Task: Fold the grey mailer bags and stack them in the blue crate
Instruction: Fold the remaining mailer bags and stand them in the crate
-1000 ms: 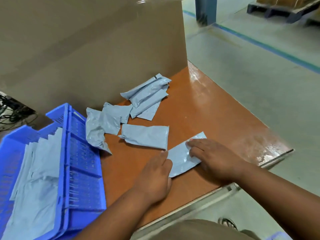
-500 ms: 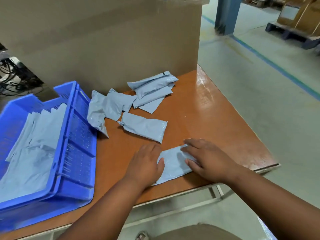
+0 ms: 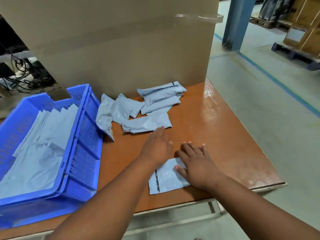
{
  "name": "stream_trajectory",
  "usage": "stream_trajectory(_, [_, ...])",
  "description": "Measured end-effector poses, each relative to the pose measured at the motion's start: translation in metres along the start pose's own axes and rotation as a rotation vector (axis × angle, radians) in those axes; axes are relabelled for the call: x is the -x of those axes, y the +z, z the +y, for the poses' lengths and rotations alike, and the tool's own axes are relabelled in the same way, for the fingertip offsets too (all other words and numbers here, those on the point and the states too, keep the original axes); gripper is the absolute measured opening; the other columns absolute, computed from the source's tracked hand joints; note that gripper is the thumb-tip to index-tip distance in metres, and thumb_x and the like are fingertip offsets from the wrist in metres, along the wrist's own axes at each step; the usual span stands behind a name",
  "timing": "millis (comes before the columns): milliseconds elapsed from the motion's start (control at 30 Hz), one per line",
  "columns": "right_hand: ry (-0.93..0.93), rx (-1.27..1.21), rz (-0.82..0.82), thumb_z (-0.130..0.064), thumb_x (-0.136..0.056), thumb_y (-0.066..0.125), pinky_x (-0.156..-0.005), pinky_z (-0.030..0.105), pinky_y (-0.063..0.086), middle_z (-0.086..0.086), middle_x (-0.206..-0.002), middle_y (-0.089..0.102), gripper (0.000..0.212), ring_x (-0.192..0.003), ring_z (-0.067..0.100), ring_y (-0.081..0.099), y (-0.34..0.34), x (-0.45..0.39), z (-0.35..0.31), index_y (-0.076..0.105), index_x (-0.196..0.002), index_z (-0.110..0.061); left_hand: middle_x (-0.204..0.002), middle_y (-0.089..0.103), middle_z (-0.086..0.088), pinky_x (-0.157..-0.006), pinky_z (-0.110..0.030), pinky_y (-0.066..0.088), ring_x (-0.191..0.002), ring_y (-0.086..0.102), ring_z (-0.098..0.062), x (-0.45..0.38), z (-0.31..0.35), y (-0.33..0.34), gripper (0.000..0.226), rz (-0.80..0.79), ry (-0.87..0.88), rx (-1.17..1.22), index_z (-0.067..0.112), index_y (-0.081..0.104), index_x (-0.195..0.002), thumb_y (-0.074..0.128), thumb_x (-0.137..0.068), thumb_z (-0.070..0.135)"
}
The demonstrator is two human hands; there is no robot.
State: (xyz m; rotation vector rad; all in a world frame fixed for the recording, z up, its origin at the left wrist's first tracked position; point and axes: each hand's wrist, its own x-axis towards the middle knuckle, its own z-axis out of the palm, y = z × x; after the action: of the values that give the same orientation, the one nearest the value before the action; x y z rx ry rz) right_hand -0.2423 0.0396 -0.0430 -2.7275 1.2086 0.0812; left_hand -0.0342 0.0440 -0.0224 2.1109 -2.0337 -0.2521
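- The right hand (image 3: pixel 195 163) lay flat, fingers spread, pressing on the folded grey mailer bag (image 3: pixel 166 177) near the front edge of the orange-brown table (image 3: pixel 225 129).
- The left hand (image 3: pixel 157 146) was stretched forward, palm down, fingers straight and close together; its fingertips (image 3: pixel 161 129) touched the nearest loose mailer bag (image 3: pixel 147 123), gripping nothing.
- More unfolded grey mailer bags (image 3: pixel 161 99) lay in a loose pile behind it, at the foot of a large cardboard box (image 3: pixel 121 49).
- The blue crate (image 3: pixel 83 153) stood at the table's left, just beside the pile, with flattened grey bags (image 3: pixel 39 149) stacked inside.
- Beyond the table, a blue pillar (image 3: pixel 237 23) stood on the floor.
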Motion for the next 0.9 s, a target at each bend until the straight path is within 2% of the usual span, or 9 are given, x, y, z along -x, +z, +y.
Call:
stream_trajectory(100, [0.033,-0.025,0.050,-0.062,-0.105,0.022,-0.129,0.064,0.008,0.006,-0.175,0.019,0.064,-0.163,0.028,0.011,-0.004,0.007,0.009,0.035,-0.159,-0.030,-0.167,0.035,-0.016,-0.127,-0.049,0.028,-0.157,0.028,-0.033,0.045,0.036,0.021,0.043,0.079,0.027,0.052,0.011,0.052,-0.144,0.041,-0.107,0.030])
stream_trajectory(267, [0.026,-0.056,0.094,-0.053,-0.107,0.022,-0.130,0.060,0.012,0.004,-0.176,0.020,0.060,-0.164,0.025,0.010,0.002,0.022,0.037,0.037,-0.160,-0.029,-0.170,0.032,-0.013,-0.131,-0.048,0.019,-0.161,0.022,-0.028,0.082,0.083,0.058,0.066,0.061,0.106,0.019,0.008,0.040,-0.158,0.026,-0.099,0.031])
stream_trajectory(400, [0.003,-0.030,0.034,-0.053,-0.110,0.016,-0.130,0.061,0.007,0.003,-0.179,0.009,0.065,-0.165,0.022,0.002,0.021,0.029,0.043,0.020,-0.169,-0.028,-0.174,0.025,-0.014,-0.132,-0.049,0.016,-0.163,0.017,-0.029,0.080,0.081,0.076,0.068,0.003,0.076,-0.123,0.006,0.032,-0.164,0.023,-0.104,0.034])
stream_trajectory(633, [0.002,0.010,-0.014,-0.056,-0.108,0.003,-0.128,0.062,-0.007,0.000,-0.177,-0.014,0.069,-0.163,0.021,-0.017,0.027,0.026,0.048,-0.004,-0.170,-0.028,-0.177,0.009,-0.013,-0.132,-0.049,0.011,-0.165,0.002,-0.027,0.080,0.079,0.083,0.068,-0.019,0.079,-0.154,0.005,0.018,-0.168,0.020,-0.108,0.036])
stream_trajectory(733, [-0.005,0.018,-0.025,-0.057,-0.108,0.002,-0.128,0.063,-0.007,0.001,-0.177,-0.017,0.068,-0.162,0.023,-0.019,0.028,0.024,0.050,-0.007,-0.170,-0.029,-0.178,0.000,-0.010,-0.133,-0.048,0.006,-0.165,-0.006,-0.023,0.078,0.078,0.082,0.069,-0.051,0.063,-0.147,0.008,0.010,-0.170,0.015,-0.107,0.038])
stream_trajectory(900, [-0.020,0.037,-0.070,-0.061,-0.105,-0.007,-0.126,0.065,-0.011,0.001,-0.176,-0.022,0.071,-0.161,0.024,-0.024,0.023,0.024,0.050,-0.011,-0.169,-0.029,-0.179,-0.004,-0.006,-0.132,-0.048,0.005,-0.164,-0.010,-0.019,0.079,0.077,0.081,0.069,-0.079,0.058,-0.128,0.011,0.007,-0.170,0.020,-0.109,0.040])
